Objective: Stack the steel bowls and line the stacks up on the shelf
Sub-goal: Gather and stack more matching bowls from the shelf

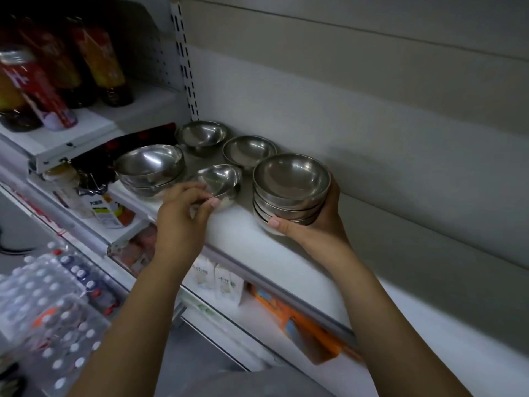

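The white shelf runs across from 10 o'clock to 4 o'clock, backed by a pale wall panel. Down at 8 o'clock sits a shrink-wrapped pack of water bottles, and up at 10 o'clock, on a higher ledge, stand dark juice bottles with red and orange labels.

On the shelf, the tall stack of steel bowls is the biggest of the task's things. It stands upright near the front edge, several bowls nested together. The right hand grasps it, thumb across the near side at the bottom and fingers wrapped behind.

At 9 o'clock from it, well apart, the short stack rests by the shelf's left end.

Between the 2 stacks a tilted bowl leans on the shelf. The left hand pinches its near rim between thumb and curled fingertips.

Behind, toward 12 o'clock, 2 single bowls stand upright and apart: the back bowl by the slotted upright, and the middle bowl just beyond the tall stack.

Under the shelf, at 6 o'clock, white cartons stand beside an orange box.
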`<state>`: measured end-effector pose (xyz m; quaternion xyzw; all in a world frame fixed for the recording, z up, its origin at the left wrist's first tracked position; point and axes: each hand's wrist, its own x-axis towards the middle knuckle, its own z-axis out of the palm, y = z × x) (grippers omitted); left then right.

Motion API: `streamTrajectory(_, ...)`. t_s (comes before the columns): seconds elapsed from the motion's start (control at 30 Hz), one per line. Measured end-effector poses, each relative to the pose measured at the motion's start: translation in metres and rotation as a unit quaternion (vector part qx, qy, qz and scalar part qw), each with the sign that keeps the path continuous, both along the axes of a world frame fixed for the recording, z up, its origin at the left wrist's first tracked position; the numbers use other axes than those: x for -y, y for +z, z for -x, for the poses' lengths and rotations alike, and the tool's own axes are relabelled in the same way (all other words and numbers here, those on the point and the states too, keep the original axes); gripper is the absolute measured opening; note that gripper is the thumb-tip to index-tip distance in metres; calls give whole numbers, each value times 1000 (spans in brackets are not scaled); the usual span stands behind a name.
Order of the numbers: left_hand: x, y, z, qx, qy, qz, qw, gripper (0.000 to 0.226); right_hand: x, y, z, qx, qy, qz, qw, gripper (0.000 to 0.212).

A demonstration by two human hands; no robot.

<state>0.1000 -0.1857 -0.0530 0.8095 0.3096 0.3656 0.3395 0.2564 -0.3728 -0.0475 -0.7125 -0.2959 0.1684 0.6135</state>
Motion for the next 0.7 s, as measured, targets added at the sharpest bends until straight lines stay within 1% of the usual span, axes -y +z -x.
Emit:
streamTrajectory(0.07, 4, 5, 1, 24, -4, 29, 999, 2, 0, 1, 1, -1, 4, -3, 1000, 126)
streamTrajectory(0.17, 10, 16, 1, 80, 0, 45, 996, 3, 1, 3, 1, -4, 10, -6, 1000, 123)
streamTrajectory(0.27, 16, 32, 0, 142, -16, 51, 988, 12, 4, 7, 2, -8, 25, -11, 1000, 120)
streamTrajectory(0.33, 20, 44, -2, 169, -38, 41, 984, 12, 5, 10, 3, -13, 35, -14, 999, 117)
streamTrajectory(0.43, 28, 59, -11, 176, -92, 5, 980, 14, 7, 13, 0, -27, 23, -37, 999, 110)
streamTrajectory(0.5, 31, 63, -21, 169, -144, -2, 975, 10, 9, 15, -2, -28, 14, -50, 998, 110)
streamTrajectory(0.53, 32, 63, -26, 168, -168, 2, 971, 7, 8, 18, -1, -25, 11, -51, 998, 110)
streamTrajectory(0.6, 34, 62, -34, 173, -203, 18, 964, 5, 8, 23, -2, -20, -11, -49, 999, 103)
streamTrajectory(0.67, 36, 62, -40, 178, -232, 31, 956, 10, 6, 32, -3, -2, -43, -49, 998, 94)
streamTrajectory(0.7, 37, 62, -43, 175, -245, 32, 953, 11, 6, 35, -5, 13, -56, -48, 997, 94)
